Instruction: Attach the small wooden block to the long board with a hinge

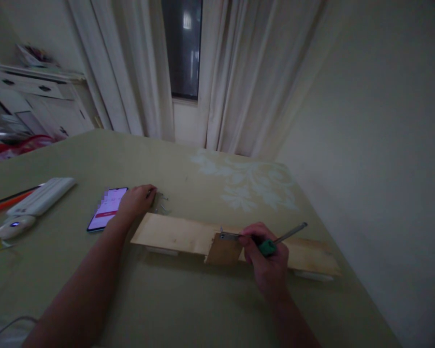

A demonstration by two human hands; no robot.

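Note:
A long pale wooden board [181, 234] lies across the table on light strips. At its middle sits a smaller brown wood piece [223, 251] with a metal bracket [229, 236] along its top edge; a small screw stands up by the bracket. My right hand [266, 258] is closed round a screwdriver [292, 232] with a green handle, its shaft pointing up and right, while its fingertips touch the bracket. Beyond the board's left end, my left hand [139, 198] has its fingers drawn together beside several loose screws [163, 208]. What lies in its fingertips is too small to make out.
A lit phone [108, 208] lies beside my left forearm. Farther left are a white power strip [41, 195] and an orange stick-like item [9, 202]. Curtains [253, 72] hang behind the table, and a wall [366, 145] runs along its right edge.

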